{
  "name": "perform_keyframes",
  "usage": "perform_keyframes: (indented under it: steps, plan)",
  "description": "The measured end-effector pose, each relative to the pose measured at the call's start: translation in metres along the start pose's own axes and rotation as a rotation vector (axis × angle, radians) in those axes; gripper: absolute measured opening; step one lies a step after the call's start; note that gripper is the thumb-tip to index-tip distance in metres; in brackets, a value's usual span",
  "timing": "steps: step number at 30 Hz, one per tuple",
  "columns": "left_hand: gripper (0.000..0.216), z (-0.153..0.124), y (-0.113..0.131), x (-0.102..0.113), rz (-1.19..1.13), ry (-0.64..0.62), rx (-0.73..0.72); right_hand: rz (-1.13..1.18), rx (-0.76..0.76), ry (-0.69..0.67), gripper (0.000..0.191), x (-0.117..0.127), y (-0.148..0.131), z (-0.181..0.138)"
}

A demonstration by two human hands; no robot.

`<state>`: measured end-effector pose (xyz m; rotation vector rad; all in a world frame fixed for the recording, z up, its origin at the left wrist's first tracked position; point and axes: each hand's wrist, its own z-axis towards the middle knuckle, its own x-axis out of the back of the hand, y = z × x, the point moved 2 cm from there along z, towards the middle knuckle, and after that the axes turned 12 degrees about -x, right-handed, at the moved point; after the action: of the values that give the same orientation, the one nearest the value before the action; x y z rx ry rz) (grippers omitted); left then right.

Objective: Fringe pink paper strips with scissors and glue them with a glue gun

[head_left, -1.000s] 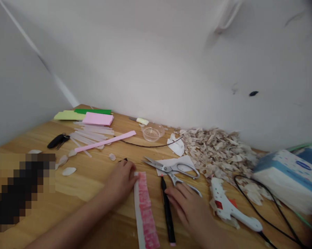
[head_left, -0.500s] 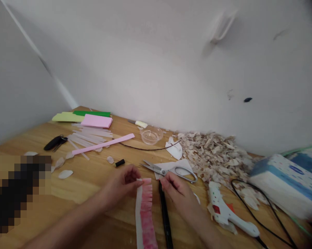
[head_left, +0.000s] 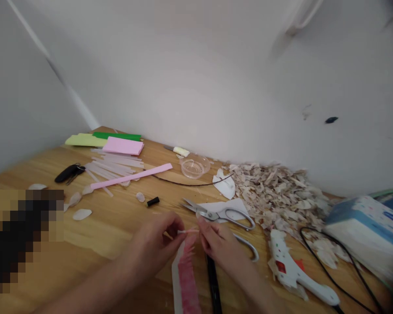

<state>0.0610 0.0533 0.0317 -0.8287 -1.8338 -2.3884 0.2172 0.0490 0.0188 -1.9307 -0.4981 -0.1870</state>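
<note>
My left hand (head_left: 157, 242) and my right hand (head_left: 216, 242) both pinch the top end of a pink fringed paper strip (head_left: 186, 279) with a white edge. The top end is lifted off the wooden table (head_left: 111, 226) and stretched between my fingertips, while the rest of the strip hangs toward me. A black marker (head_left: 213, 285) lies just right of the strip, partly under my right wrist. Silver scissors (head_left: 220, 213) rest on a white paper scrap just beyond my right hand.
A white glue gun (head_left: 294, 272) with a black cord lies at the right, beside a pile of pale shavings (head_left: 275, 192) and a blue tissue pack (head_left: 366, 231). Glue sticks (head_left: 114, 168), pink and green paper (head_left: 122, 146), a clear dish (head_left: 194, 165), keys (head_left: 67, 173) and a black cap (head_left: 153, 201) lie farther off.
My right hand left the marker and came to the strip's top end. Both hands raised that end off the table and now hold it between the fingertips.
</note>
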Motion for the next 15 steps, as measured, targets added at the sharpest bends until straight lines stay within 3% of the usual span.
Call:
perform_keyframes:
  steps: [15]
  plan:
    - [0.011,0.001,-0.003,-0.002,-0.093,-0.064,0.065,-0.17,0.046,0.044,0.034,0.004,-0.009,-0.007]
